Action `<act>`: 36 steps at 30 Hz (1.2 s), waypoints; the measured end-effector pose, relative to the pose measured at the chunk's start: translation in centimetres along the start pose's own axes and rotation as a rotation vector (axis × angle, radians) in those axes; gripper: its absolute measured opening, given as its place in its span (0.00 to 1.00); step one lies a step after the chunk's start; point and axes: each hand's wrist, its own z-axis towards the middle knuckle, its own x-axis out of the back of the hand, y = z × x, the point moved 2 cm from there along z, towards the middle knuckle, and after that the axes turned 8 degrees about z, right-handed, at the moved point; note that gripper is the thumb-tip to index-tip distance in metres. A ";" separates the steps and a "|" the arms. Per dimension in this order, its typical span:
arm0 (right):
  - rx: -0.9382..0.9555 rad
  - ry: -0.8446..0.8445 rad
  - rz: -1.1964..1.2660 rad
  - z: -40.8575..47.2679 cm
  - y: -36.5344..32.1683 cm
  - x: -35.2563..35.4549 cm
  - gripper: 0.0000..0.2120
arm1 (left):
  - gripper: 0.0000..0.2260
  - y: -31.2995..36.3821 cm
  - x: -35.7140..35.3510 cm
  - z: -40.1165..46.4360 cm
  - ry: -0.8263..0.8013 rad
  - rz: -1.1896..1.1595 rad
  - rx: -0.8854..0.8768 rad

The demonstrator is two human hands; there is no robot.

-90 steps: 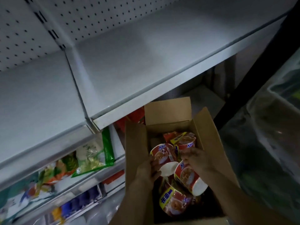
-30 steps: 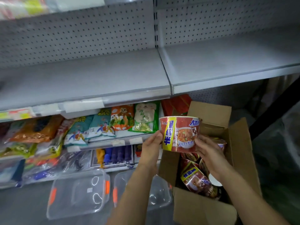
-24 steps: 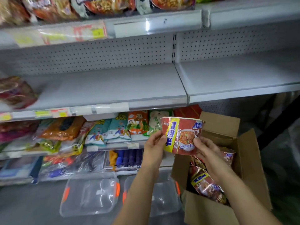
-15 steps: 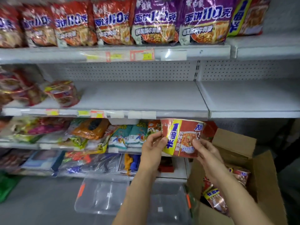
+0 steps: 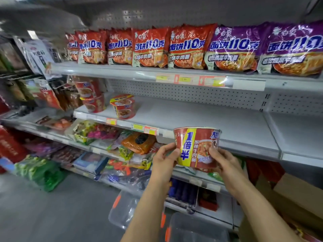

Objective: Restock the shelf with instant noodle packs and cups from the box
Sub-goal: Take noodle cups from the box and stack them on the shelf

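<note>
Both hands grip one red noodle cup (image 5: 196,147) upright, left hand (image 5: 164,158) and right hand (image 5: 222,162) curled around its sides, before the middle shelf (image 5: 209,119).

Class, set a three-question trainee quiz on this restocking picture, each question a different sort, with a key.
1. True or false: both hands grip the noodle cup.
2. Which colour are the noodle packs directly above the price tags? A green, B red, C blue.
3. Fill in: the lone cup on the middle shelf stands to the ___ of the held cup.

Key: 1 true, left hand, right hand; 2 B; 3 left.
</note>
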 end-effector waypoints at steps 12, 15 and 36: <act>-0.049 -0.139 -0.021 8.2 -0.3 -5.6 0.34 | 0.06 2.4 3.3 6.8 0.134 -0.086 -0.011; -0.060 -0.128 -0.024 10.0 0.9 -7.3 0.35 | 0.06 2.5 5.0 8.8 0.133 -0.091 -0.013; 0.058 0.165 0.080 18.2 4.8 -20.5 0.25 | 0.08 6.3 16.0 26.5 -0.189 0.077 0.037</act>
